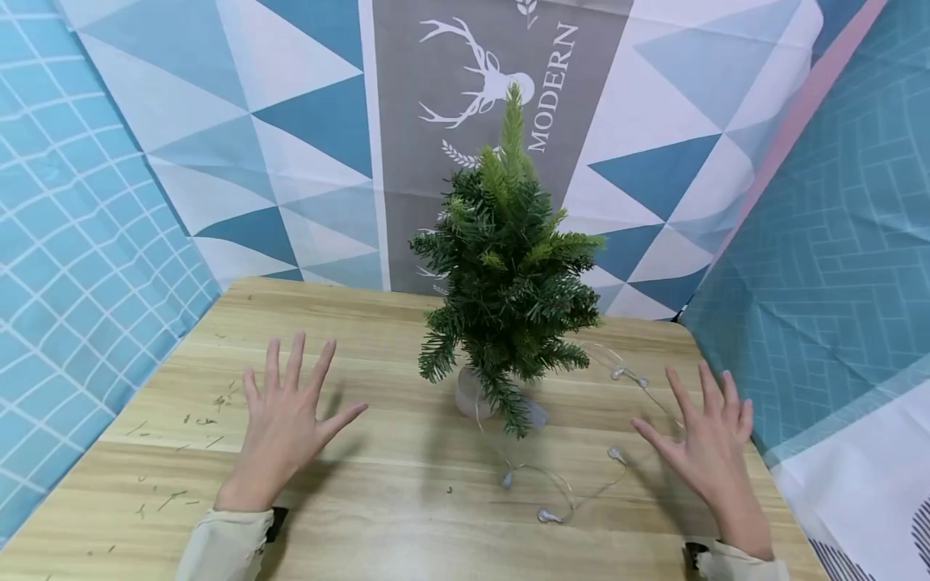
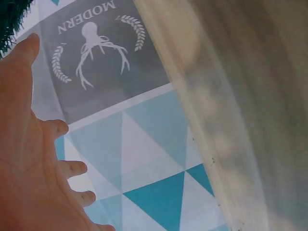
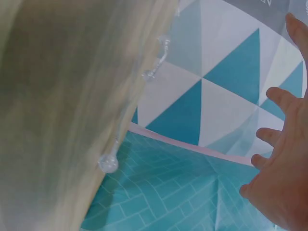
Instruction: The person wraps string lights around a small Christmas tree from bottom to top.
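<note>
Head view, with left hand [image 1: 283, 426] and right hand [image 1: 710, 445] spread wide either side of a bristly, cone-shaped tree [image 1: 508, 282], thin lights [image 1: 548, 515] looping over wood-grained surface [image 1: 392, 516].

tree [image 1: 508, 282] and wire [image 1: 597, 492] on wooden table [image 1: 407, 516]

The little tree [image 1: 504, 274] is bushy and green and stands up straight on its pale base [image 1: 469, 395]. A thin string of lights [image 1: 548, 515] lies loosely in front and to its right.
</note>
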